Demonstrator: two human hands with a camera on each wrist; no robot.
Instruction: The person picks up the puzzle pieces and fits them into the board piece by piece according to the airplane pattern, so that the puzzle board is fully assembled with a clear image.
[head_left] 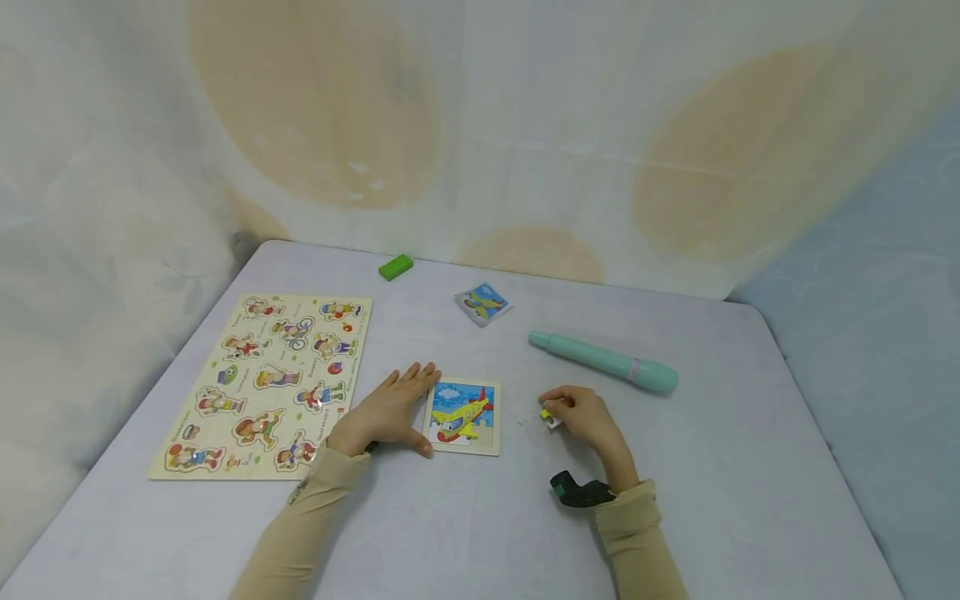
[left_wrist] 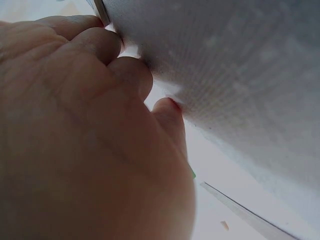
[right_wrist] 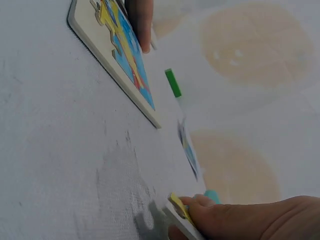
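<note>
A small square airplane jigsaw puzzle (head_left: 491, 437) lies flat on the table, with a bare gap at its lower right. My left hand (head_left: 390, 408) rests along its left side, fingers spread and thumb by the lower left corner. To the right of the board, my right hand (head_left: 588, 417) pinches a yellow and white jigsaw piece (head_left: 550, 418) between thumb and fingers, just above the tabletop. The right wrist view shows this piece (right_wrist: 177, 206) tilted on its edge, apart from the puzzle (right_wrist: 107, 65). In the left wrist view, the back of the hand hides most of the board.
A large wooden board with sports figures (head_left: 288, 375) lies left, close by the left forearm. Behind are a green block (head_left: 395, 267) and a small airplane picture card (head_left: 483, 303). A teal tube (head_left: 603, 358) lies beyond the right hand. Fabric walls (head_left: 525, 125) border the table.
</note>
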